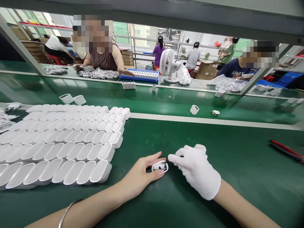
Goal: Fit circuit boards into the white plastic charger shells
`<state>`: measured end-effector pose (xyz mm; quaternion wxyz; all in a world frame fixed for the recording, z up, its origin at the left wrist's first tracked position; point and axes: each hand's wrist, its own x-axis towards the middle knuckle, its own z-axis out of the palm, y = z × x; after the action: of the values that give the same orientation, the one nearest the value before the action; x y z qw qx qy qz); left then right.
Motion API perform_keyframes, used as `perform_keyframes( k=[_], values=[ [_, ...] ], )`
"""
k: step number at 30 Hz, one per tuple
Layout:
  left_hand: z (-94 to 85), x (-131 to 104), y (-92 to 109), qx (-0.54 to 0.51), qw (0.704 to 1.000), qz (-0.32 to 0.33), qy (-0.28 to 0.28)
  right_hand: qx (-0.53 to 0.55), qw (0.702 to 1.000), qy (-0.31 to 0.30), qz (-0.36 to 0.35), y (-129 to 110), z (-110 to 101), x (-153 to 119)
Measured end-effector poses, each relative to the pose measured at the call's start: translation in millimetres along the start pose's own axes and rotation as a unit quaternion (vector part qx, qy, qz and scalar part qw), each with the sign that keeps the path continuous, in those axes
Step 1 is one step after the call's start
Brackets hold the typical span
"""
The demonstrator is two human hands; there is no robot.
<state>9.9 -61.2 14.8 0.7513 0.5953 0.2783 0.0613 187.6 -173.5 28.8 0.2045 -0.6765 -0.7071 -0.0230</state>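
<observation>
Left hand, bare, closed around white casing with dark parts inside, over green bench. Right hand, gloved, half curled just beside casing; cannot tell whether it grips anything. Leftward, rows of white shells. Farther, white fan.

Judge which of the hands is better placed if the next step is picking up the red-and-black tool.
Probably the right: the gloved right hand is nearer the red-and-black tool, while the bare left hand is farther away and holds a small white casing. Whether the right hand grips something is unclear.
</observation>
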Motion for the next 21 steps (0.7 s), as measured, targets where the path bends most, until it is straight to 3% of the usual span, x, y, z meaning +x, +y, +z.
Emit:
perform_keyframes(
  k=[8, 14, 21],
  values=[
    [0.8, -1.7, 3.1, 0.005, 1.0, -0.007, -0.001, 0.007, 0.999, 0.033, 0.036, 1.3, -6.7, -4.5],
    [0.0, -0.3, 2.0, 0.012, 1.0, 0.007, 0.002, -0.006, 0.999, 0.032, 0.01, -5.3, 1.4, -0.5],
    [0.4, -0.7, 1.4, 0.009, 1.0, 0.003, 0.003, -0.022, 1.0, 0.012, -0.005, -2.3, -7.7, 2.5]
  ],
)
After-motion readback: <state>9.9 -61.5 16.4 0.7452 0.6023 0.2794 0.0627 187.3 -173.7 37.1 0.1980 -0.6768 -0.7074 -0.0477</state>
